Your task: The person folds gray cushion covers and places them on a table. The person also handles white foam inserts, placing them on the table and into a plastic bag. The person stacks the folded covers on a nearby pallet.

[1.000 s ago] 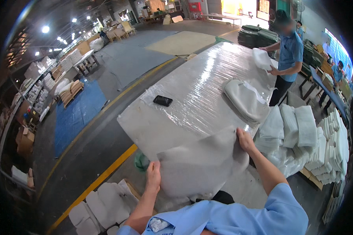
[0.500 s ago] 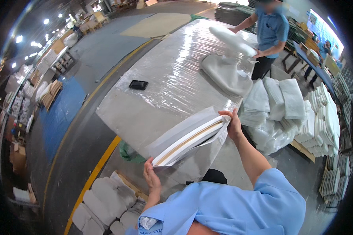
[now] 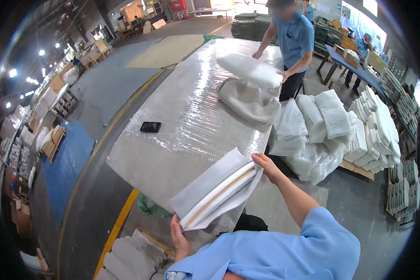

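I hold a folded light-grey fabric cover (image 3: 217,189) with a tan stripe along its open edge, lifted above the near end of the plastic-wrapped table (image 3: 186,116). My left hand (image 3: 179,238) grips its near lower corner. My right hand (image 3: 266,165) grips its far upper corner. The cover hangs tilted between the two hands.
A black phone (image 3: 150,127) lies on the table's left side. At the far end a person in a blue shirt (image 3: 291,44) handles a white pillow (image 3: 249,70) above a grey cover (image 3: 249,100). Stacks of white pillows (image 3: 331,126) stand on the right; grey covers (image 3: 133,256) lie by my feet.
The cover has gone from spread flat on the table to folded and lifted in both hands. The other person has raised a white pillow over the grey cover.
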The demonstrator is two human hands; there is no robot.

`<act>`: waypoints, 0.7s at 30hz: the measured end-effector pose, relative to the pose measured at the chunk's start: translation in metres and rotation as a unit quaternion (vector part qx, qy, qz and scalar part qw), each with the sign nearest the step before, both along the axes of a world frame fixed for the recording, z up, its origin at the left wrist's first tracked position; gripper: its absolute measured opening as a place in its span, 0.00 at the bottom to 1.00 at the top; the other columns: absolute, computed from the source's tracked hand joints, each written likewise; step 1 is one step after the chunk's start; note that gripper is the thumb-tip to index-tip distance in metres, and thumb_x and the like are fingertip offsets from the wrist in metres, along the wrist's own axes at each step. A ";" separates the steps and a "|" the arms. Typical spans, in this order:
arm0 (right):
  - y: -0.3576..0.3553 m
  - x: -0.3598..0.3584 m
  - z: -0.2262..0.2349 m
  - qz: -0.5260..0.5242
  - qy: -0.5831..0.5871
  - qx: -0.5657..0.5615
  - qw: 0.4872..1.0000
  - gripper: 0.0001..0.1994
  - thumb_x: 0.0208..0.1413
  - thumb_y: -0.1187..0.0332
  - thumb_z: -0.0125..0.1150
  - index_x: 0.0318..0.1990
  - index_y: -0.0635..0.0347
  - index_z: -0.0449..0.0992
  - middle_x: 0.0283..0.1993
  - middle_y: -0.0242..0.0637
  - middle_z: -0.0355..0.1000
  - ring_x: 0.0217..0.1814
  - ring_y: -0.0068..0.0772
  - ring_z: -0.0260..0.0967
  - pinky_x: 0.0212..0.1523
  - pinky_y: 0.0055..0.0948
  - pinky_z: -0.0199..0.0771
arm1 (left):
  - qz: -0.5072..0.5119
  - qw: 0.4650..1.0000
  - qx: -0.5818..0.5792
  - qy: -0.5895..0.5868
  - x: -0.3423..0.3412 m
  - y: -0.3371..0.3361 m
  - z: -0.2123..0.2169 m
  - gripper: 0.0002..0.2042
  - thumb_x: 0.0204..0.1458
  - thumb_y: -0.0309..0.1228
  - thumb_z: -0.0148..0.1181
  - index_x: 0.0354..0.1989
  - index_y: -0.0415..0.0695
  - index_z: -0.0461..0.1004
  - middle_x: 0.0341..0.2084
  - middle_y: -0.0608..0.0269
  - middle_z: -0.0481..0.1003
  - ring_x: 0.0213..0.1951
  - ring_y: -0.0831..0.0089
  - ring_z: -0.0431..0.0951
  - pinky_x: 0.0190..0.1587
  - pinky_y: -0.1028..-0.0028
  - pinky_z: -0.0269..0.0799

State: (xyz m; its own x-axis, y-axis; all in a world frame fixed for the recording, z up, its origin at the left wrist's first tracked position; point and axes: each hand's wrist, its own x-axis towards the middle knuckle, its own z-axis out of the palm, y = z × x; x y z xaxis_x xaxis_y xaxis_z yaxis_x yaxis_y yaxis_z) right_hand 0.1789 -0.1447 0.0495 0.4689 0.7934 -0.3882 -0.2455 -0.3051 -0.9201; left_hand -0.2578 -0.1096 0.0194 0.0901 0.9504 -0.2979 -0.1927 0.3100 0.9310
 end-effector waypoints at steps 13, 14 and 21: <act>-0.084 0.014 -0.006 0.079 0.089 0.043 0.992 0.37 0.65 0.55 0.64 0.76 0.56 0.55 0.71 0.37 0.64 0.68 0.33 0.64 0.68 0.37 0.63 | -0.072 0.989 -0.102 -0.083 0.001 0.023 0.003 0.23 0.67 0.34 0.55 0.67 0.35 0.65 0.65 0.52 0.69 0.62 0.57 0.72 0.67 0.59 0.66; -0.075 0.010 0.003 0.087 0.076 0.071 0.991 0.37 0.65 0.56 0.64 0.76 0.56 0.56 0.71 0.37 0.64 0.67 0.33 0.64 0.68 0.36 0.63 | -0.073 0.994 -0.038 -0.069 -0.011 0.029 0.020 0.23 0.68 0.34 0.55 0.67 0.35 0.65 0.65 0.54 0.69 0.62 0.58 0.71 0.67 0.62 0.65; -0.023 0.006 0.026 -0.035 0.036 0.185 0.981 0.31 0.69 0.38 0.49 0.60 0.58 0.71 0.53 0.32 0.72 0.56 0.26 0.66 0.56 0.30 0.65 | -0.033 0.993 0.091 -0.069 -0.012 0.058 0.076 0.22 0.71 0.47 0.47 0.59 0.41 0.74 0.52 0.63 0.76 0.54 0.73 0.73 0.61 0.69 0.64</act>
